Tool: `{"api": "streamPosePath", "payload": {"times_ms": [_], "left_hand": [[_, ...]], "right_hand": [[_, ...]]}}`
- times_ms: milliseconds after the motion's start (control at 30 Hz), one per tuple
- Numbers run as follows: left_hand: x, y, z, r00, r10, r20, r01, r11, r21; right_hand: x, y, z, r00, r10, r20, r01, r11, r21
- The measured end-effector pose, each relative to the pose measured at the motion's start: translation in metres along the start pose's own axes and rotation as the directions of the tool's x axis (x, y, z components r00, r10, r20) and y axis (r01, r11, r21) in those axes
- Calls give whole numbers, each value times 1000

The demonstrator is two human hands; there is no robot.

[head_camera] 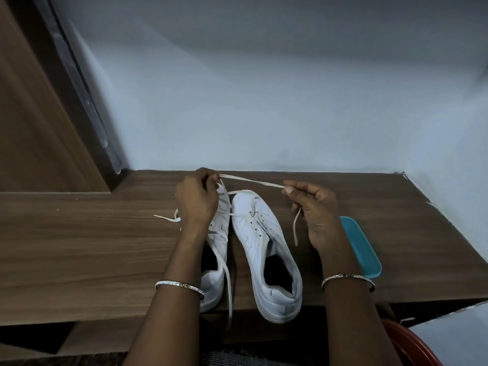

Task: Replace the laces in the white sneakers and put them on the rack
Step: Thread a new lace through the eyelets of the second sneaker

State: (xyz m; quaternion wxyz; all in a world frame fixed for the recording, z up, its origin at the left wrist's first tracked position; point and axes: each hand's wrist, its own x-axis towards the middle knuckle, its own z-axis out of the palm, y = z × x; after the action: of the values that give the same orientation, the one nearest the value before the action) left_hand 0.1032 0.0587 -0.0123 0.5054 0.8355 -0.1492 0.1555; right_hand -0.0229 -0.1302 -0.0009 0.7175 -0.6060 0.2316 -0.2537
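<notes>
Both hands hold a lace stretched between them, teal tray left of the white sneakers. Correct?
No: the head view shows the teal tray to the right of the sneakers. Left hand and right hand do hold the lace.

The brown table top [92,247] shows matt wood grain. The white sneakers [253,233] look like smooth, faintly sheened synthetic leather with stitched seams. The flat white lace [253,181] is woven cloth. The teal oblong tray [367,249] is glossy plastic. The thin wrist bangles [179,285] are shiny metal. The pale wall [264,88] is matt.
</notes>
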Motion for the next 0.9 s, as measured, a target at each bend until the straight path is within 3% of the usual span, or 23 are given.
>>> {"api": "streamPosePath", "payload": {"times_ms": [267, 367, 433, 500, 633, 800, 900], "left_hand": [[0, -4, 0, 993, -113, 42, 111, 992, 58], [-3, 4, 1, 991, 68, 114, -70, 997, 18], [-6, 15, 5, 952, 225, 207, -207, 973, -105], [-12, 30, 9, 886, 303, 351, -238, 947, -217], [-23, 39, 20, 784, 357, 507, -251, 930, -268], [-20, 31, 19, 784, 354, 510, -271, 934, -232], [-13, 21, 15, 819, 330, 469, -293, 944, -152]], "right_hand": [[0, 3, -3, 991, -112, -79, 102, 987, -122], [0, 2, 4, 983, -177, -51, 163, 966, -202], [-1, 1, 11, 981, -194, 15, 192, 957, -216], [-3, 1, 21, 974, -213, 81, 228, 934, -277], [-7, 3, 34, 928, -307, 209, 369, 829, -420], [-9, 5, 33, 915, -349, 199, 402, 795, -455], [-9, 3, 27, 920, -356, 167, 392, 797, -459]]}}
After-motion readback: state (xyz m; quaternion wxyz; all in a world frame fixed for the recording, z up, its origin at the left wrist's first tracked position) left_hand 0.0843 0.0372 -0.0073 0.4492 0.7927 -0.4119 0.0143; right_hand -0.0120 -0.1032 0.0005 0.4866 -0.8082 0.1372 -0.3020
